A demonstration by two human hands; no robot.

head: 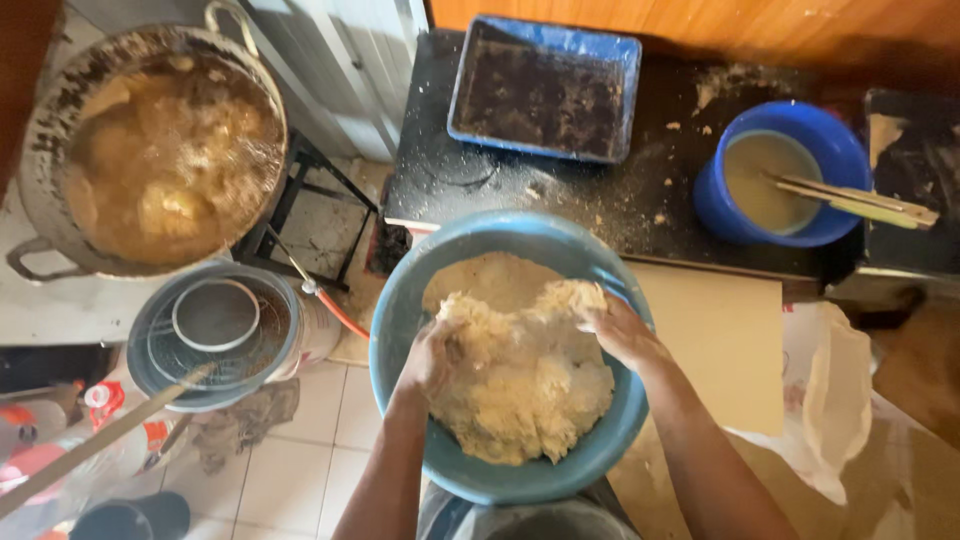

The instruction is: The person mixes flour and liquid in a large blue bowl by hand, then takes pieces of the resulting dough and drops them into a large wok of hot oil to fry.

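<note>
Left hand [432, 358] is curled, fingers dug into the dough [525, 375] at its left edge, gripping a clump; right hand [622, 332] is flatter, fingers half bent, pressing on the upper right of the lump, and whether it grips anything I cannot tell; dough is pale yellow, rough and shaggy, filling most of a blue bowl [400, 300] at bottom centre, just in front of a black table [620, 200]; on the table sit a blue tray [545, 35] with dark residue and a blue bucket [830, 150] of beige liquid with sticks [860, 200] laid across; big pot [50, 130] of frying food at upper left; strainer [215, 315] below it; fingertips of both hands buried in dough, not visible; bowl's near rim cut off by the person's clothing.
</note>
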